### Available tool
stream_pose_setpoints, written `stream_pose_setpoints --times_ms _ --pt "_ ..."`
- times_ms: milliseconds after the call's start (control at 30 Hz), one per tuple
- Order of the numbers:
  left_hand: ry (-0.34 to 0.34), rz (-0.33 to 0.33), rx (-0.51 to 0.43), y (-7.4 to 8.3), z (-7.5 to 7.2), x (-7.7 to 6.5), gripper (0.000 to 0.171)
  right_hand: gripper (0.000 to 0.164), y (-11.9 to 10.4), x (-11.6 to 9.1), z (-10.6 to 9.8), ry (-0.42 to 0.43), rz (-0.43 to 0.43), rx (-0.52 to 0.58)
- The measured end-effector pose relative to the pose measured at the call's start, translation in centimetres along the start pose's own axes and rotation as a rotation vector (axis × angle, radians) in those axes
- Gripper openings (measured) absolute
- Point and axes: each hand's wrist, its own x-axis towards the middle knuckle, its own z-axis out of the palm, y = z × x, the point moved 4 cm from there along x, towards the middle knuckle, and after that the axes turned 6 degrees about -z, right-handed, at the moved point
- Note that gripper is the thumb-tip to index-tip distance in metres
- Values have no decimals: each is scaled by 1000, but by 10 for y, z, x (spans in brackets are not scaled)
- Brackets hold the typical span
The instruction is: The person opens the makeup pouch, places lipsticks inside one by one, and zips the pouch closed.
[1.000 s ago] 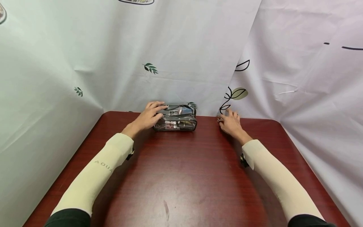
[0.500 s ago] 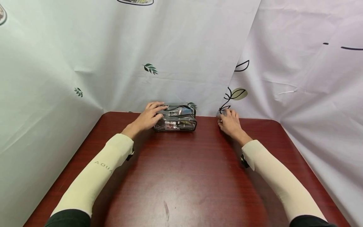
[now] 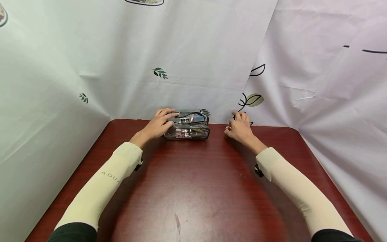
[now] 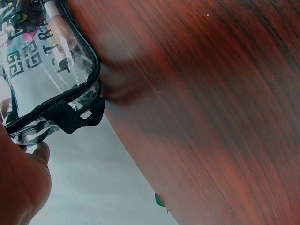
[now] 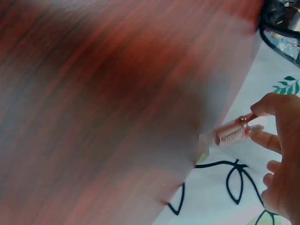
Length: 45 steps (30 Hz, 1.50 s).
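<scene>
A clear cosmetic bag (image 3: 193,131) with black piping lies at the back edge of the table, with printed lettering and several small items showing through it. My left hand (image 3: 156,125) holds its left end, fingers over the top and thumb at the front. In the left wrist view the black webbing tab (image 4: 75,117) of the bag shows close to my hand. To the right of the bag, my right hand (image 3: 240,128) pinches a small clear tube with pinkish-brown content, like a lip gloss tube (image 5: 230,133), between thumb and fingers. The tube is above the table's back edge.
The reddish-brown wooden table (image 3: 187,181) has rounded back corners. White fabric (image 3: 205,60) printed with leaves hangs right behind it and along both sides.
My right hand has moved a little left, toward the bag, carrying the lip gloss tube off its earlier spot at the back edge. My left hand and the bag have stayed put.
</scene>
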Motion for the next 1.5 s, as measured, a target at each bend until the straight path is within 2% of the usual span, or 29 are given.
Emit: stream_pose_setpoints --times_ms 200,333,633,733,800,933,1300,1500 --pt "-6 -6 1 -1 0 -1 55 28 -7 4 -6 -8 34 49" --pt "-4 -2 -1 0 0 -1 55 30 -9 5 -12 18 44 96" --pt "15 53 -52 -13 3 4 58 32 -24 12 -29 223 -24 181" --pt "13 44 -43 -11 3 3 57 31 -30 15 -36 296 -45 242" --pt "0 22 -37 -3 1 0 57 29 -34 16 -41 343 -63 285" --pt "-1 2 -4 0 0 -1 55 27 -45 18 -48 405 -116 357" --pt "7 13 7 -1 -1 -1 56 16 -72 25 -50 481 -225 426" --pt "18 25 8 -1 0 -1 56 18 -84 28 -46 472 -267 436"
